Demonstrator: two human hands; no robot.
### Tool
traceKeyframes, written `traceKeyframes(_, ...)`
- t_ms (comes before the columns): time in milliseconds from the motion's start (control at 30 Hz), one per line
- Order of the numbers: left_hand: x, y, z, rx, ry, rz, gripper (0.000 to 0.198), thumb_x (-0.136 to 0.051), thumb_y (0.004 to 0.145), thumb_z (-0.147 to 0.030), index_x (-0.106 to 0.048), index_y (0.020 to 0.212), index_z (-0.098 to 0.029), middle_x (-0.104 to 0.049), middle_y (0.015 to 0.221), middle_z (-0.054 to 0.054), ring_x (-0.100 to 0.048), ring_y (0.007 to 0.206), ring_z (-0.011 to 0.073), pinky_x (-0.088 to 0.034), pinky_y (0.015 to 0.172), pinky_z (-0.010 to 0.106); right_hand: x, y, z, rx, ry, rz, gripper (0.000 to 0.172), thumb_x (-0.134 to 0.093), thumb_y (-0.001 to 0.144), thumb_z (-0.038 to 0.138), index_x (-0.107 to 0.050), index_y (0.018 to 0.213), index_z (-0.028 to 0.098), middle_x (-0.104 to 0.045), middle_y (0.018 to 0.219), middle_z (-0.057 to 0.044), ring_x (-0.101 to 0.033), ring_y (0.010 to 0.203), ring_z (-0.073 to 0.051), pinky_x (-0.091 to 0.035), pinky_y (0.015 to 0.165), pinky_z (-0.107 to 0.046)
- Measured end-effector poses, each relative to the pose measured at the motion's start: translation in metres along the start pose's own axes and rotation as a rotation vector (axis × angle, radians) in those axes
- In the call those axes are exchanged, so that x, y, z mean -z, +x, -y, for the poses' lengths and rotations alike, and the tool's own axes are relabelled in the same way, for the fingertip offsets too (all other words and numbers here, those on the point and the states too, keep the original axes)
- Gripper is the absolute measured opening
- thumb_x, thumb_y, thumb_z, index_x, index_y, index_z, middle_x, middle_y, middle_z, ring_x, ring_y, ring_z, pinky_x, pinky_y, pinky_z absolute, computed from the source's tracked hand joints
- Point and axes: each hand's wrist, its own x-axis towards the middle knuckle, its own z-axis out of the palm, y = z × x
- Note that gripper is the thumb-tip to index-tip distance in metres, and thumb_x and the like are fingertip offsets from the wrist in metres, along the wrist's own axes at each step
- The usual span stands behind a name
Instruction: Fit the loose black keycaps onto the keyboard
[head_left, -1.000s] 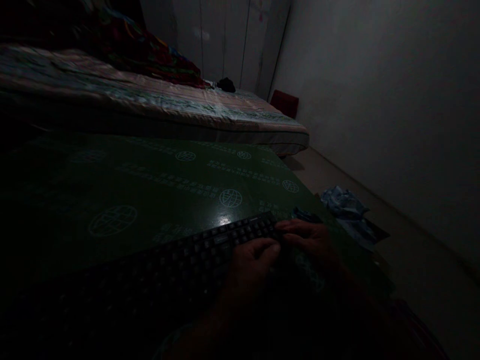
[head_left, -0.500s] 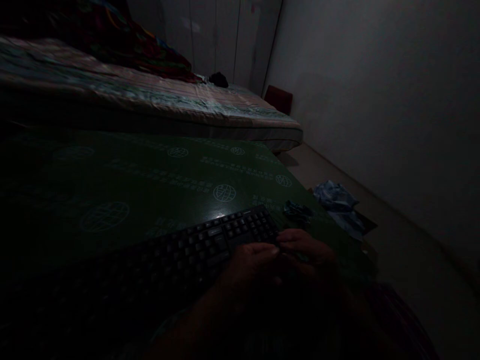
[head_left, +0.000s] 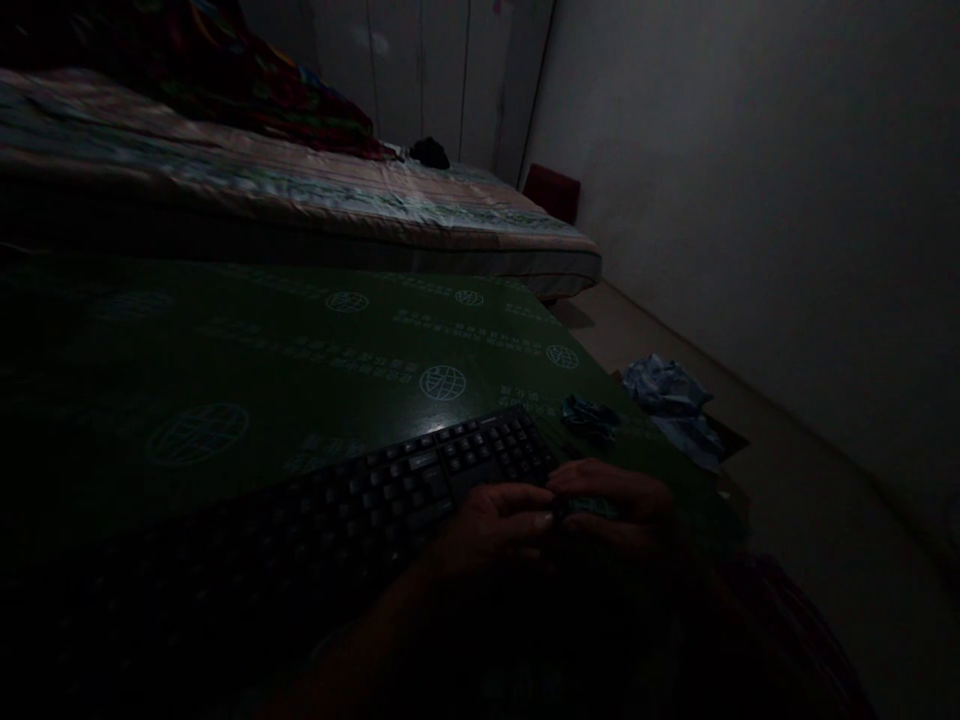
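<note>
By right end of keyboard (head_left: 337, 510), I'd steady left hand (head_left: 484, 515) against right hand (head_left: 641, 495), fingertips close; can't tell either's grip.

Dim home bedroom, bed (head_left: 420, 200), dark-red patterned blanket (head_left: 300, 112)

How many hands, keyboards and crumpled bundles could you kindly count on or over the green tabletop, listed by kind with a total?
Hands: 2, the left hand and the right hand
Keyboards: 1, the black keyboard
Crumpled bundles: 1, the dark bundle beyond the right hand
Total: 4, though it is too dark to tell whether anything small is held
</note>
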Motion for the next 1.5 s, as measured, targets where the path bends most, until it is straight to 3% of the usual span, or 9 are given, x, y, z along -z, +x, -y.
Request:
traceKeyframes(200, 0.000, 0.000, -0.001, 0.010, 0.004, -0.005, 0.042, -0.087, 0.044, -0.032, -0.071, 0.079, -0.013, -0.067, 0.068, 0.002, -0.060, 0.057, 0.0120, -0.045, 0.059, 0.024, 0.001, 0.001, -0.001, 0.049, -0.007, 0.057, 0.023, -0.070, 0.076, 0.023, -0.070, 0.098, 0.024, -0.070, 0.096, -0.007, -0.064, 0.095, -0.020, -0.052, 0.082, -0.033)
traceKeyframes(600, 0.006, 0.005, 0.007, -0.004, 0.122, 0.046, 0.037, -0.081, 0.055, -0.031, -0.072, 0.086, -0.012, -0.068, 0.074, 0.005, -0.059, 0.063, 0.0125, -0.044, 0.062, 0.024, 0.009, 0.005, -0.004, 0.210, -0.248, 0.179, 0.019, -0.062, 0.081, 0.027, -0.067, 0.099, 0.026, -0.067, 0.104, -0.009, -0.059, 0.106, -0.022, -0.050, 0.086, -0.035)
traceKeyframes(767, 0.003, 0.006, 0.012, -0.013, 0.242, 0.022, 0.031, -0.072, 0.065, -0.032, -0.071, 0.088, -0.011, -0.069, 0.083, 0.007, -0.062, 0.071, 0.0157, -0.046, 0.065, 0.026, 0.021, 0.000, -0.029, 0.166, -0.252, 0.129, 0.017, -0.063, 0.081, 0.030, -0.068, 0.096, 0.025, -0.064, 0.112, -0.010, -0.058, 0.108, -0.022, -0.050, 0.088, -0.035)
traceKeyframes(867, -0.002, 0.005, 0.013, -0.041, 0.421, -0.021, 0.021, -0.065, 0.069, -0.027, -0.070, 0.083, -0.012, -0.067, 0.077, 0.004, -0.060, 0.069, 0.0150, -0.044, 0.062, 0.024, 0.026, 0.002, -0.054, 0.090, -0.286, 0.078, 0.016, -0.065, 0.079, 0.033, -0.070, 0.092, 0.024, -0.063, 0.111, -0.010, -0.059, 0.106, -0.022, -0.050, 0.087, -0.037)
traceKeyframes(1000, -0.011, 0.000, 0.012, -0.241, 0.823, -0.040, 0.015, -0.053, 0.074, -0.018, -0.065, 0.065, -0.014, -0.057, 0.062, -0.002, -0.052, 0.059, 0.0111, -0.037, 0.054, 0.020, 0.022, 0.011, -0.080, -0.007, -0.320, 0.118, 0.017, -0.067, 0.077, 0.034, -0.072, 0.089, 0.023, -0.061, 0.114, -0.011, -0.057, 0.108, -0.024, -0.048, 0.088, -0.040)
traceKeyframes(1100, -0.011, -0.001, 0.017, -0.527, 1.150, -0.064, 0.020, -0.047, 0.078, -0.015, -0.058, 0.061, -0.016, -0.054, 0.061, -0.001, -0.050, 0.058, 0.0105, -0.035, 0.054, 0.021, 0.015, 0.017, -0.088, -0.015, -0.296, 0.162, 0.017, -0.069, 0.075, 0.033, -0.072, 0.089, 0.023, -0.058, 0.118, -0.012, -0.056, 0.110, -0.025, -0.047, 0.089, -0.040)
traceKeyframes(1267, 0.002, 0.007, 0.034, -1.032, 1.548, -0.114, 0.020, -0.039, 0.082, -0.011, -0.056, 0.074, -0.017, -0.055, 0.065, 0.002, -0.048, 0.059, 0.0134, -0.037, 0.053, 0.024, 0.011, 0.023, -0.090, 0.010, -0.271, 0.219, 0.018, -0.070, 0.074, 0.032, -0.073, 0.089, 0.022, -0.056, 0.120, -0.013, -0.053, 0.113, -0.026, -0.045, 0.091, -0.042)
traceKeyframes(1400, 0.006, 0.009, 0.035, -1.083, 1.670, -0.156, 0.021, -0.037, 0.086, -0.012, -0.057, 0.086, -0.015, -0.060, 0.075, 0.005, -0.052, 0.068, 0.0161, -0.043, 0.057, 0.026, 0.012, 0.023, -0.090, 0.020, -0.266, 0.203, 0.017, -0.070, 0.074, 0.033, -0.073, 0.086, 0.022, -0.056, 0.119, -0.012, -0.054, 0.112, -0.026, -0.047, 0.090, -0.041)
traceKeyframes(1500, 0.007, 0.012, 0.030, -1.139, 1.783, -0.258, 0.024, -0.036, 0.088, -0.012, -0.059, 0.093, -0.011, -0.063, 0.095, 0.012, -0.056, 0.087, 0.0213, -0.048, 0.071, 0.032, 0.009, 0.019, -0.091, 0.048, -0.270, 0.148, 0.017, -0.068, 0.076, 0.034, -0.073, 0.086, 0.021, -0.057, 0.117, -0.013, -0.055, 0.110, -0.026, -0.047, 0.090, -0.041)
